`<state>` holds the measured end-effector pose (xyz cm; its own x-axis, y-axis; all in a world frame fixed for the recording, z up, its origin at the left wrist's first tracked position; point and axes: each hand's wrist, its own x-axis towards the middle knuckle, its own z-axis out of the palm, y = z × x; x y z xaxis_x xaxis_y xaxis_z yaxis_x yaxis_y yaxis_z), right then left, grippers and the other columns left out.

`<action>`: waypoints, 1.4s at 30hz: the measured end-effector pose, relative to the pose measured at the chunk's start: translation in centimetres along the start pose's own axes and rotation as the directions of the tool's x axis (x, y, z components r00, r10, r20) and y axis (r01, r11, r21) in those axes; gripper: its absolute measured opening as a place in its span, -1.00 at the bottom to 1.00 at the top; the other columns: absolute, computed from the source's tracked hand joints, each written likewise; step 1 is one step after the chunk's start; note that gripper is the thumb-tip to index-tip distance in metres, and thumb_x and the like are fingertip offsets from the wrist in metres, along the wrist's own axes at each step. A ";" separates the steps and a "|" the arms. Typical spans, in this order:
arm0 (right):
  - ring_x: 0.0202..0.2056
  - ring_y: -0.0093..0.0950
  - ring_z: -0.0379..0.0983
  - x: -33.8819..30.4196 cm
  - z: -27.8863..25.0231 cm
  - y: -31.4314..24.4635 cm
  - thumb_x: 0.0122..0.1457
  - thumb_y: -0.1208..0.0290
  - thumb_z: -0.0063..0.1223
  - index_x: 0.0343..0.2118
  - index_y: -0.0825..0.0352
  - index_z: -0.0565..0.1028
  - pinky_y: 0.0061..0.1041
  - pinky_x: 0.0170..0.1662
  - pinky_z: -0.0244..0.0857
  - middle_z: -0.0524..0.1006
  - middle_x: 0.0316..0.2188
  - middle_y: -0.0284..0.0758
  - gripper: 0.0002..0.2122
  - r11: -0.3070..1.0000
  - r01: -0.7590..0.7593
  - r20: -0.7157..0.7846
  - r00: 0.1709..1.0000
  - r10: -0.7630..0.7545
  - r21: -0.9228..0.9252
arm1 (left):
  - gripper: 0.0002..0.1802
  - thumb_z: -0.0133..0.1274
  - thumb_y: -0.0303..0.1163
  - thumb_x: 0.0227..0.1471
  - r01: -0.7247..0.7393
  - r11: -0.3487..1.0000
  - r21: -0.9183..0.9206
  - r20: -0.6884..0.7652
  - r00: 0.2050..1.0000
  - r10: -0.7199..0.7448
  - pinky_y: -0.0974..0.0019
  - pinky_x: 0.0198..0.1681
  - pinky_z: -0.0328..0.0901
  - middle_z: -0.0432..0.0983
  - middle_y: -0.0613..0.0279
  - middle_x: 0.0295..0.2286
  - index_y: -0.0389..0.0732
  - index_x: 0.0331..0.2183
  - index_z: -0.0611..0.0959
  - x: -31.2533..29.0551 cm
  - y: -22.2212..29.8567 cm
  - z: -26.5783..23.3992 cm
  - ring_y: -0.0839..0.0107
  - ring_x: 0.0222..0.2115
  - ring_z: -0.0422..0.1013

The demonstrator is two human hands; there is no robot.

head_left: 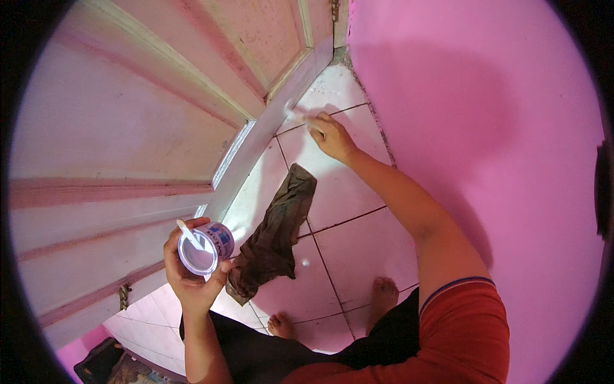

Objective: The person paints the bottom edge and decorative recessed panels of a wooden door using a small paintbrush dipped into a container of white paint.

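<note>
Nearest, the left hand (193,281) clasps a small tub (220,238), a white stick (190,235) leaning in its mouth. Well apart, the right hand (330,137) is near the panelled door (141,115); whether it grips the pale blur at its fingertips, I cannot tell. Dark cloth (272,237) lies crumpled on floor tiles (364,249).

The bare left hand (195,289) is raised, its fingers curled in a wide grip, thumb opposed; the bare right arm (396,195) stretches forward and inward, its right hand (330,137) partly curled.
</note>
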<state>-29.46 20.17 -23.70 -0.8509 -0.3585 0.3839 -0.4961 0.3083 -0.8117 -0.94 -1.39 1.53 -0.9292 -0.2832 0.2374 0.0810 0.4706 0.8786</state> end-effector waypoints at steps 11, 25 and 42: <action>-0.21 -0.11 0.46 6.6 -4.6 4.7 0.09 0.51 0.06 -0.18 0.30 0.61 -0.25 -0.07 0.34 0.54 -0.30 -0.09 -0.77 0.989 0.081 -0.215 0.971 -0.107 -0.127 | -0.15 0.44 -0.28 -0.21 -0.027 0.999 -0.030 -0.060 0.998 0.026 0.14 0.04 0.33 0.41 -0.10 -0.03 -0.22 0.08 0.35 -1.6 1.2 -1.1 0.17 -0.03 0.41; -0.28 -0.16 0.48 -2.4 -0.5 -6.0 0.14 0.51 0.00 -0.02 0.10 0.54 -0.24 -0.23 0.38 0.45 -0.32 -0.19 -0.67 0.979 0.204 0.289 0.937 -0.196 0.000 | -0.19 0.42 -0.34 -0.21 -0.080 0.995 -0.064 -0.034 0.996 0.078 0.14 0.06 0.32 0.41 -0.05 -0.02 -0.22 0.06 0.36 -1.5 1.0 -1.6 0.21 -0.01 0.39; -0.19 -0.09 0.46 1.0 1.9 -2.0 0.12 0.48 0.04 -0.09 0.27 0.55 -0.22 -0.10 0.37 0.51 -0.27 -0.09 -0.73 0.999 -0.017 0.002 1.000 0.017 -0.049 | -0.21 0.41 -0.39 -0.20 -0.060 0.995 -0.081 -0.011 0.998 0.059 0.15 0.08 0.30 0.40 -0.04 -0.01 -0.21 0.06 0.37 -1.2 0.2 -2.1 0.21 0.01 0.38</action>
<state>-29.03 17.54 -22.48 -0.8590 -0.3552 0.3687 -0.4892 0.3571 -0.7957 0.89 -2.73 2.26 -0.9187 -0.2641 0.2937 0.1654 0.4178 0.8933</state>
